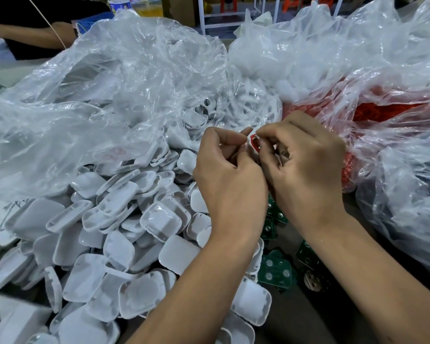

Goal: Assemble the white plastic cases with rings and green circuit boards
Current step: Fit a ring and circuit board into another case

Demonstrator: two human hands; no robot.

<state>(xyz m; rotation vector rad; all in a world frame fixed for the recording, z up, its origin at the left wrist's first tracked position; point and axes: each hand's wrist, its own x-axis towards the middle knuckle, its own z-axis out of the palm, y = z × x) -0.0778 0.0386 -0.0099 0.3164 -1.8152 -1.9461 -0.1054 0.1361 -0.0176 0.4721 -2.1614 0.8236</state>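
Cluttered table point(308, 316) w/ clear plastic bags point(124, 78) heaped behind pile of white cases point(124, 234), stock kept w/in reach for assembly. Left of bag of red rings point(372, 108), both hands meet above pile. Left hand point(230, 180) curled, fingertips pinching small white piece, mostly hidden. Right hand point(305, 167) pinching red ring point(255, 144) against it, likely fitting ring to case. Wrists angled inward, forearms raised off table. Green circuit boards point(276, 269) lie below hands, right of case pile, prob. next part.
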